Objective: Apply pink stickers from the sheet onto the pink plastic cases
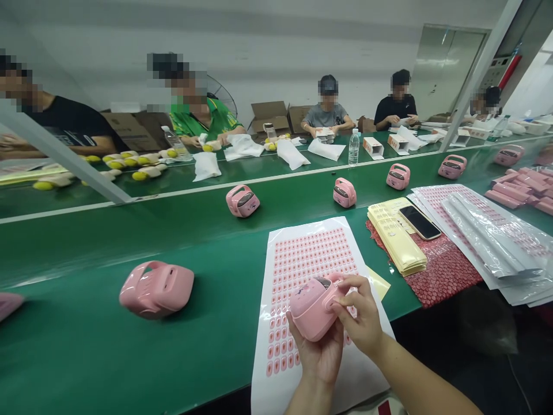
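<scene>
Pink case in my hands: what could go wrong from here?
1. The case sits in the left hand, with only fingertips of the right hand on it; a slip could drop it onto the sticker sheet.
2. That sheet overhangs the belt's near edge under your forearms; a wrist could drag it off.
3. The phone lies loose on the yellow stack; tugging the stack might slide it off.

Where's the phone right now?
Head view, right of centre: the phone lies screen-up on the yellow sheet stack, beyond the right hand holding the pink device.
</scene>
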Action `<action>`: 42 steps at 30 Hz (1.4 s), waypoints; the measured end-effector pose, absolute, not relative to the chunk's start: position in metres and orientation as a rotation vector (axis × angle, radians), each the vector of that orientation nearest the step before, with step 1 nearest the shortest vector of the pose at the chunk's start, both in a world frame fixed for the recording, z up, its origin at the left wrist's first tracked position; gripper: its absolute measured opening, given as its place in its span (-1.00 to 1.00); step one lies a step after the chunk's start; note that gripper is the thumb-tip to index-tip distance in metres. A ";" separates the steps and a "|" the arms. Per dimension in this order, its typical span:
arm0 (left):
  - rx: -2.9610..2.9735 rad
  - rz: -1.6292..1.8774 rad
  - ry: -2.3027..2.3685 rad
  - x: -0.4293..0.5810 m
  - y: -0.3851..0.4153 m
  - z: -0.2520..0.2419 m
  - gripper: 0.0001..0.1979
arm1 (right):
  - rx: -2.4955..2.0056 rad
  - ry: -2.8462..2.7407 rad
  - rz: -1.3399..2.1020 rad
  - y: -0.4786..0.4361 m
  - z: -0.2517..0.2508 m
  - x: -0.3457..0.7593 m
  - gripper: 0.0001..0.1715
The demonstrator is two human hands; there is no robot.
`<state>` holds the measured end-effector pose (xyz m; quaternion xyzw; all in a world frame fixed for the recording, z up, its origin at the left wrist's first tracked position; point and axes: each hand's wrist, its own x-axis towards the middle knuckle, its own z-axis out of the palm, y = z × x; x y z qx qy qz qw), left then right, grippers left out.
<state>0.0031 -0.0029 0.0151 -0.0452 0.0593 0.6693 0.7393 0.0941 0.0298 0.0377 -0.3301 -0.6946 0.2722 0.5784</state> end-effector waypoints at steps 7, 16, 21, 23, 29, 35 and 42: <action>0.005 1.435 -0.002 0.005 -0.003 0.012 -0.46 | -0.815 -1.377 0.904 0.023 0.040 0.088 -0.82; 0.016 1.423 -0.080 0.007 -0.006 0.013 -0.45 | -0.848 -1.444 0.767 0.020 0.035 0.086 -0.86; 0.036 1.421 -0.073 0.006 -0.005 0.015 -0.50 | -0.760 -1.672 0.494 0.025 0.040 0.090 -0.86; 0.089 1.428 -0.069 0.005 -0.005 0.016 -0.51 | -0.692 -1.806 0.341 0.029 0.043 0.095 -0.84; 0.144 1.445 -0.017 0.002 -0.005 0.008 -0.48 | -0.762 -1.897 0.183 0.036 0.041 0.104 -0.62; 0.119 1.443 0.029 0.004 -0.005 0.004 -0.45 | -0.991 -1.715 0.733 0.033 0.036 0.093 -0.35; 0.240 1.548 0.039 -0.016 -0.009 0.001 -0.60 | -1.033 -1.685 1.014 0.042 0.008 0.119 -0.65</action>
